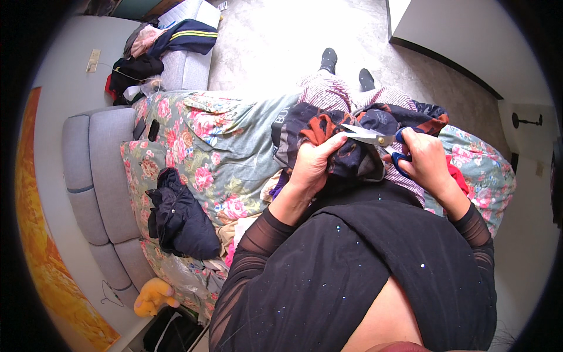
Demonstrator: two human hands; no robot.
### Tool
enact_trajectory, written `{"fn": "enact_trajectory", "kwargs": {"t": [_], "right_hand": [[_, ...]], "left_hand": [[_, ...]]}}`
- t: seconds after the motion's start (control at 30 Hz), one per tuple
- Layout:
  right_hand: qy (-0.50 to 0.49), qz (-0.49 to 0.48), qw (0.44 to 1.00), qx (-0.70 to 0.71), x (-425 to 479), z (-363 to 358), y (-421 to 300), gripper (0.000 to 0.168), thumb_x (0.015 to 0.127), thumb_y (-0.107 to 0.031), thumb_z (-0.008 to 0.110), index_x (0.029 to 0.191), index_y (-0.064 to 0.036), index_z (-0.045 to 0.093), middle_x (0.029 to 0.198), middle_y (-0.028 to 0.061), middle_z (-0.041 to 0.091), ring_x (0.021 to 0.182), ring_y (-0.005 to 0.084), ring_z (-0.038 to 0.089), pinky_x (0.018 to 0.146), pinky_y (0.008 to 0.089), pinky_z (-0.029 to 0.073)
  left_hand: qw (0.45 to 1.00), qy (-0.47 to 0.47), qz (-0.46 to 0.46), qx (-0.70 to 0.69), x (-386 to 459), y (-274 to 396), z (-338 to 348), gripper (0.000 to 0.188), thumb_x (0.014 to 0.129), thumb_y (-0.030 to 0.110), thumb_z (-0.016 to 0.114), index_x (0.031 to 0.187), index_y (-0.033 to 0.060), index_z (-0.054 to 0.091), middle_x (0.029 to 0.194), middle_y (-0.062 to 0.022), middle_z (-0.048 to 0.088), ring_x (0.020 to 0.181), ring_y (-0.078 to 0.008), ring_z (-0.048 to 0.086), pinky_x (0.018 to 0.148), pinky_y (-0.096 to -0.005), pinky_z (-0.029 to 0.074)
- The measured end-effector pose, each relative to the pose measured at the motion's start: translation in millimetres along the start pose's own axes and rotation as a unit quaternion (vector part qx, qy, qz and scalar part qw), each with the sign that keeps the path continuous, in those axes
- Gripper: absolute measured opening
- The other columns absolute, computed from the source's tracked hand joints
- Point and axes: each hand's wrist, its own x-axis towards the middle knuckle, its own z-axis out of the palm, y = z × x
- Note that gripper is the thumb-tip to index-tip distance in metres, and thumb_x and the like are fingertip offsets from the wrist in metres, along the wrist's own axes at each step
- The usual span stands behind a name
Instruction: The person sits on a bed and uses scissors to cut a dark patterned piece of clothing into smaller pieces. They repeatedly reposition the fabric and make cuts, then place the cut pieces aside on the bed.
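My right hand (420, 156) holds a pair of scissors (382, 140) by its dark blue handles, with the blades parted and pointing left. My left hand (314, 163) grips a bunched dark garment (352, 160) with orange-red patches, which lies across my lap. The blade tips are close by my left thumb, over the cloth. Part of the garment spreads right over my knees. Whether cloth lies between the blades, I cannot tell.
Around me is a bed with a floral sheet (246, 132). A dark padded jacket (184, 220) and a yellow plush toy (154, 295) lie to the left, near the grey headboard (112, 176). Clothes (189, 37) are heaped at the upper left. A white wall stands at the right.
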Motion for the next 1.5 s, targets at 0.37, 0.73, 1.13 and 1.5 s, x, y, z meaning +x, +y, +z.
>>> {"fn": "enact_trajectory", "kwargs": {"t": [0.37,0.73,1.13,1.5], "right_hand": [[0.033,-0.020,0.999,-0.009,1,-1,-1,0.040,0.068,-0.028,0.078,0.080,-0.004,0.048,0.060,0.0109,0.052,0.059,0.0303,0.057,0.052,0.0398,0.042],[0.009,-0.019,0.999,-0.037,0,-4,3,0.037,0.069,-0.024,0.077,0.084,-0.003,0.051,0.071,0.0145,0.058,0.067,0.0342,0.060,0.058,0.0406,0.046],[0.029,0.082,0.849,0.521,26,19,-9,0.034,0.078,-0.018,0.077,0.097,0.000,0.055,0.097,0.0070,0.063,0.090,0.0104,0.057,0.084,0.0248,0.044],[0.003,0.126,0.805,0.579,39,33,-16,0.019,0.083,-0.008,0.067,0.093,-0.004,0.052,0.087,-0.0005,0.055,0.082,0.0060,0.051,0.075,0.0199,0.041]], "left_hand": [[0.998,-0.002,0.050,0.043,-3,0,2,0.025,0.087,0.005,0.063,0.111,-0.0010,0.058,0.102,-0.0046,0.063,0.092,-0.0124,0.060,0.084,-0.0252,0.047],[0.999,0.005,0.045,0.026,-2,-3,1,0.024,0.087,0.004,0.063,0.110,-0.0006,0.058,0.101,-0.0052,0.063,0.090,-0.0125,0.062,0.082,-0.0255,0.049],[0.998,0.013,0.065,-0.021,-2,0,14,0.022,0.094,0.013,0.056,0.112,0.0006,0.056,0.102,-0.0066,0.063,0.090,-0.0143,0.062,0.083,-0.0273,0.051],[0.997,-0.002,0.076,0.003,-6,2,16,0.022,0.091,0.007,0.059,0.111,-0.0003,0.055,0.102,-0.0078,0.063,0.092,-0.0149,0.062,0.083,-0.0275,0.051]]}}
